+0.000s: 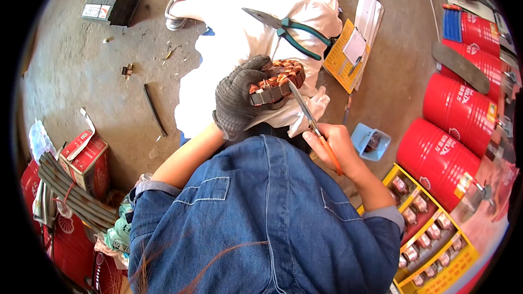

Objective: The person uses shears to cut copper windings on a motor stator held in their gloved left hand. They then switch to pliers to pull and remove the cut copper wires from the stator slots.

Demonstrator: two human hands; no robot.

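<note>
In the head view there are one coil ring [275, 83], one orange-handled tool [311, 121] and one pair of pliers [284, 23]. Around them are one battery [111, 5] at the upper left, one rod [155, 110] left of centre, one carton [87, 166] at the left, one blue tray [360, 133] right of centre, and four drums [438, 158] that can be counted at the right, all red.

The coil ring sits just above the middle of the frame, at the right side of the left hand [237, 95], whose gloved fingers are curled around its left part; its copper windings face upward. The right hand [335, 144] is bare and closed around the tool's orange handles. The tool's slim tip reaches the ring's right part; it seems to touch there, but the contact is too small to be sure.

The left forearm rises from lower left of centre, tilted up and to the right. The right forearm slants up and to the left, with the hand lower than the ring. The pliers lie with handles spread on white cloth [226, 13], above the ring.
</note>
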